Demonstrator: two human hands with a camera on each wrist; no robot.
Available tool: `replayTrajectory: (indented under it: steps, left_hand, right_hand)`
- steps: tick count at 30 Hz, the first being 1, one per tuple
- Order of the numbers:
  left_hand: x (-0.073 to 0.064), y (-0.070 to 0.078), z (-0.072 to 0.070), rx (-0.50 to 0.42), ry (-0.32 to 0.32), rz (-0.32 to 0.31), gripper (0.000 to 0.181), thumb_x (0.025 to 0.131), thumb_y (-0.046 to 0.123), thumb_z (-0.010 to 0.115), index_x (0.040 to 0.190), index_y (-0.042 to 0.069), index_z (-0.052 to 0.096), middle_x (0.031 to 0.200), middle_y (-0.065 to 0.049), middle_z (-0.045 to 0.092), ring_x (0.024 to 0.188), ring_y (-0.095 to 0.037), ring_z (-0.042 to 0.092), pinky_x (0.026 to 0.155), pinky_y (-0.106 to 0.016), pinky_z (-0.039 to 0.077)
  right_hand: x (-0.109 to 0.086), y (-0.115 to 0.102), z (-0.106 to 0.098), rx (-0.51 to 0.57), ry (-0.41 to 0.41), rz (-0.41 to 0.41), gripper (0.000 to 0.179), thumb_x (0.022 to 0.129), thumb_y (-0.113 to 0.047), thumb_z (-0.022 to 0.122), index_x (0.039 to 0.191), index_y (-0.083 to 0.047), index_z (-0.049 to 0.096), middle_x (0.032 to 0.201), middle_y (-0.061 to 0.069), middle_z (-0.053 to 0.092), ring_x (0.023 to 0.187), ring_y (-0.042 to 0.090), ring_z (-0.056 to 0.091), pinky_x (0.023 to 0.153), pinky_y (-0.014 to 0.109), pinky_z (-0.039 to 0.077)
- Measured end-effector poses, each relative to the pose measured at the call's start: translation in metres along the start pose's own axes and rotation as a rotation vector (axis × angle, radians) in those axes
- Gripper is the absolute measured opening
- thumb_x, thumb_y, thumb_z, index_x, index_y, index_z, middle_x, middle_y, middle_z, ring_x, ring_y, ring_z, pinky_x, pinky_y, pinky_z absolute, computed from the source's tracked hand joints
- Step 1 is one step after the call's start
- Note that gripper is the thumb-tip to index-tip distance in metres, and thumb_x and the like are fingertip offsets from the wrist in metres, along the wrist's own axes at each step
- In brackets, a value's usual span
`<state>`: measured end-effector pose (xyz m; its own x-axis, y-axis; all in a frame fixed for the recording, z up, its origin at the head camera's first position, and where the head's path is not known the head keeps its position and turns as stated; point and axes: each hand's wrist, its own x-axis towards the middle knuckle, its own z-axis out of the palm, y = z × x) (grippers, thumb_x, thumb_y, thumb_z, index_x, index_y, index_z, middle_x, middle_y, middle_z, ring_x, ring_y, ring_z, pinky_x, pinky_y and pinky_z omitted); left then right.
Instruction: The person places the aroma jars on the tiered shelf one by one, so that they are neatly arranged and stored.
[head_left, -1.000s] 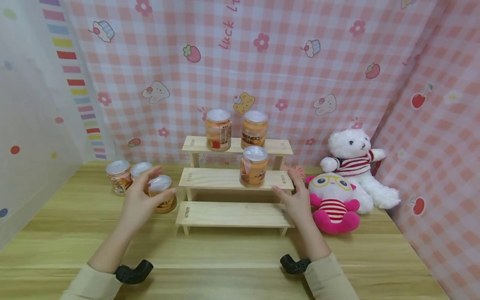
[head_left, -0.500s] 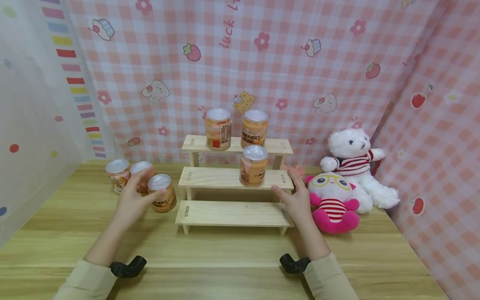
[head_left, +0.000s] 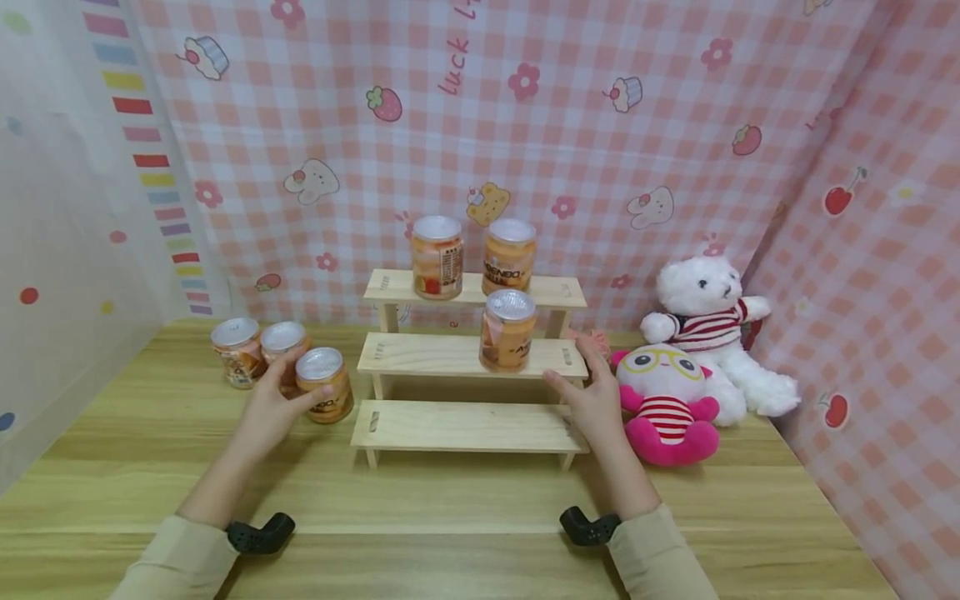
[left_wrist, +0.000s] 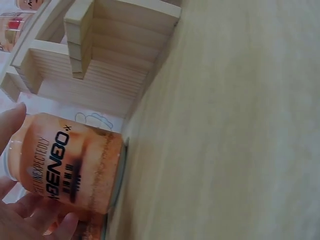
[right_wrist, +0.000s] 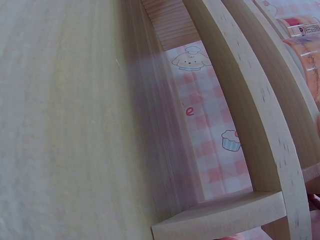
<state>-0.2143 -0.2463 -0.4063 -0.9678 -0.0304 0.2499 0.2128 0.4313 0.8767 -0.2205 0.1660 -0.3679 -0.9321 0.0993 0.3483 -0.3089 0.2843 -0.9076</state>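
1. The near can [head_left: 327, 375] stands upright on the desk [head_left: 420, 517], just left of the rack [head_left: 468, 427], long axis vertical.
2. Our left hand [head_left: 268, 404], the nearer, curls round it from the side away from the rack; we cannot tell how firmly.
3. Our right hand [head_left: 596, 404] holds the rack's right end.
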Motion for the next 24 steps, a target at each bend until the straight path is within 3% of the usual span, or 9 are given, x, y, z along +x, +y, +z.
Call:
replayTrajectory:
  steps: [7, 14, 19, 24]
  left_hand:
    - [0.000, -0.004, 0.003, -0.022, 0.023, -0.007, 0.073, 0.089, 0.018, 0.070, 0.146, -0.002, 0.029, 0.130, -0.027, 0.047, 0.112, -0.028, 0.044, 0.083, -0.018, 0.039]
    - [0.002, -0.007, 0.008, -0.100, 0.060, -0.013, 0.067, 0.090, 0.009, 0.068, 0.144, -0.004, 0.031, 0.130, -0.026, 0.047, 0.100, -0.003, 0.046, 0.083, -0.012, 0.039]
    - [0.003, -0.008, 0.010, -0.173, 0.066, -0.045, 0.067, 0.091, 0.007, 0.066, 0.144, -0.005, 0.028, 0.136, -0.024, 0.042, 0.107, -0.003, 0.045, 0.087, -0.011, 0.038]
    - [0.001, -0.006, 0.012, -0.191, 0.097, -0.027, 0.068, 0.089, 0.013, 0.070, 0.141, -0.007, 0.031, 0.132, -0.024, 0.044, 0.108, -0.007, 0.046, 0.085, -0.012, 0.040]
  right_hand:
    - [-0.001, -0.003, 0.000, -0.011, 0.003, -0.008, 0.069, 0.083, -0.003, 0.074, 0.140, 0.011, 0.037, 0.146, 0.022, 0.037, 0.136, 0.027, 0.030, 0.110, 0.034, 0.028]
    - [0.000, -0.002, -0.001, -0.007, 0.000, -0.009, 0.070, 0.083, -0.002, 0.074, 0.141, 0.011, 0.037, 0.146, 0.022, 0.035, 0.136, 0.028, 0.030, 0.110, 0.035, 0.027]
    - [0.000, 0.000, -0.001, -0.007, 0.001, -0.011, 0.070, 0.083, -0.003, 0.074, 0.141, 0.011, 0.036, 0.146, 0.022, 0.035, 0.136, 0.028, 0.030, 0.110, 0.035, 0.028]
    - [0.000, 0.000, -0.001, -0.004, -0.001, 0.000, 0.071, 0.083, -0.004, 0.074, 0.141, 0.010, 0.036, 0.147, 0.021, 0.035, 0.137, 0.027, 0.028, 0.110, 0.033, 0.026]
